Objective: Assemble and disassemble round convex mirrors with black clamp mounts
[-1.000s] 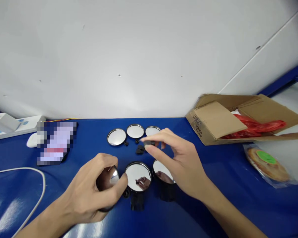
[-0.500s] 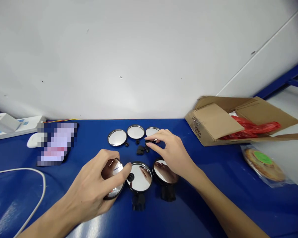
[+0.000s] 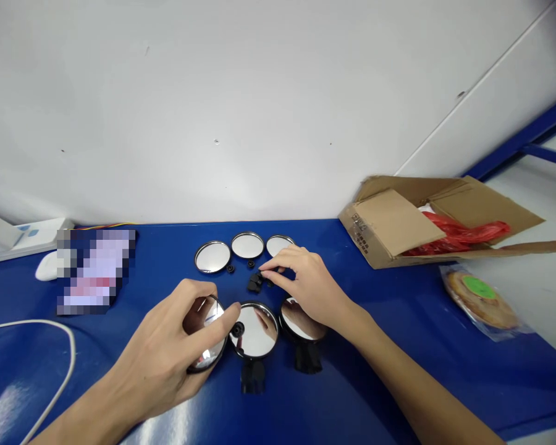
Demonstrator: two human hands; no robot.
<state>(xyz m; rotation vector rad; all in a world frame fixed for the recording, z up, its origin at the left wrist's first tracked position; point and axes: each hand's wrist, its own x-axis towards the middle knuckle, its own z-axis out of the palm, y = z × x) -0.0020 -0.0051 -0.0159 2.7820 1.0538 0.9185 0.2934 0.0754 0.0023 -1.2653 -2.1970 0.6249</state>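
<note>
My left hand (image 3: 176, 346) is closed around a small round mirror (image 3: 207, 343), thumb and fingers on its rim, just above the blue table (image 3: 398, 346). Beside it stand two round mirrors on black bases, one in the middle (image 3: 254, 330) and one to the right (image 3: 299, 321). My right hand (image 3: 306, 287) reaches over them, its fingertips pinched at small black parts (image 3: 256, 283) on the table. Behind the parts lie three loose round mirrors in a row (image 3: 246, 246), with tiny black pieces in front of them.
An open cardboard box (image 3: 398, 225) holding red plastic lies at the right, with a wrapped round item (image 3: 482, 296) near it. A blurred-out object (image 3: 95, 269), a white mouse (image 3: 46, 267), a power strip (image 3: 23, 238) and a white cable (image 3: 50, 334) lie at the left.
My right hand has gone down from holding a small black piece in the air to the black parts on the table. My left hand has turned its mirror and shifted slightly.
</note>
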